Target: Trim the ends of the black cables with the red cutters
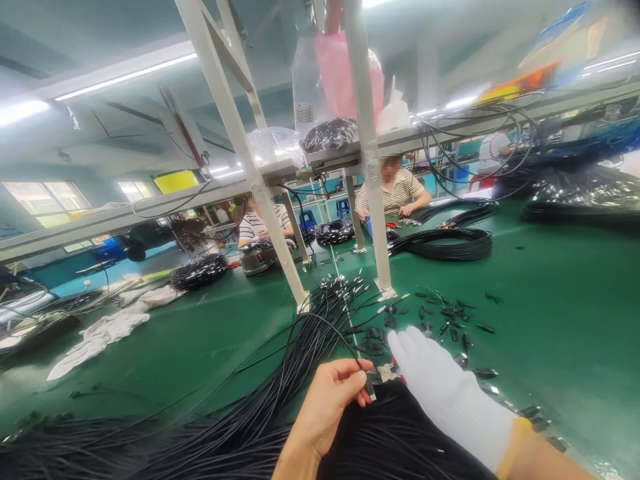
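Note:
My bare left hand (333,393) pinches a black cable near its end. The cable's black connector (371,388) points down between thumb and fingers, its metal tip showing. My right hand (440,387), in a white knit glove with a yellow cuff, is closed around a tool with red handles and a short metal head, apparently pliers (387,372). The tool's head is close beside the connector, and the glove hides most of the handles. Beneath both hands spreads a thick bundle of black cables (280,400). Small black connector pieces (455,312) lie scattered beyond the glove.
White metal posts (374,220) rise from the green tabletop (560,313) and carry a shelf with bags (330,80). Coiled black cables (450,244) lie farther back. A white cloth (107,337) is at the left. Two people (395,190) sit across the table.

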A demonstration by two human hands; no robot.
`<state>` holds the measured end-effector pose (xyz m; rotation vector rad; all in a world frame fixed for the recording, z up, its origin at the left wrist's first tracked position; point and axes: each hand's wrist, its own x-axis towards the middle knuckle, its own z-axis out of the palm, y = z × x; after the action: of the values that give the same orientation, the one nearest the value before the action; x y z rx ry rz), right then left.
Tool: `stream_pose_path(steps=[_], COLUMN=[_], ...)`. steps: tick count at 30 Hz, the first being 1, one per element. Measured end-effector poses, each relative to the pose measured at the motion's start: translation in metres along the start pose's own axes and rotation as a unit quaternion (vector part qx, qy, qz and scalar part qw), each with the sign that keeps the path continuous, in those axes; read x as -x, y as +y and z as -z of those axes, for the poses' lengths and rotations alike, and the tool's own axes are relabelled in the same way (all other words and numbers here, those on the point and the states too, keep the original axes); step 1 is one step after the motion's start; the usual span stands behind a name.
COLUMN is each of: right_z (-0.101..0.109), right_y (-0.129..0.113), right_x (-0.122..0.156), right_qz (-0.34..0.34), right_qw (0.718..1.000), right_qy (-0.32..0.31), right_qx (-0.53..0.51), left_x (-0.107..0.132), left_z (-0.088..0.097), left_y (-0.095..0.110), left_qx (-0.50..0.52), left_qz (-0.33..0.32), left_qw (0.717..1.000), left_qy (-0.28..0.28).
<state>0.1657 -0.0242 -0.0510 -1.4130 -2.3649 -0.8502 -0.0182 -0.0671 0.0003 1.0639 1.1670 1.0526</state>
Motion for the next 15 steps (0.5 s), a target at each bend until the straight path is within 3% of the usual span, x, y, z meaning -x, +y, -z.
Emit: stream_pose_path(steps=[15], right_z=[0.017], right_y=[-0.003], right_x=[-0.005], right_qz=[-0.035], right_qw=[0.999], right_qy=[-0.013], right_qx=[-0.008], left_x=[0.000], left_z=[0.005], left_y=[0.003], left_qx=[0.037], left_qz=[-0.013], left_qw=[0.999], left_qy=[-0.004])
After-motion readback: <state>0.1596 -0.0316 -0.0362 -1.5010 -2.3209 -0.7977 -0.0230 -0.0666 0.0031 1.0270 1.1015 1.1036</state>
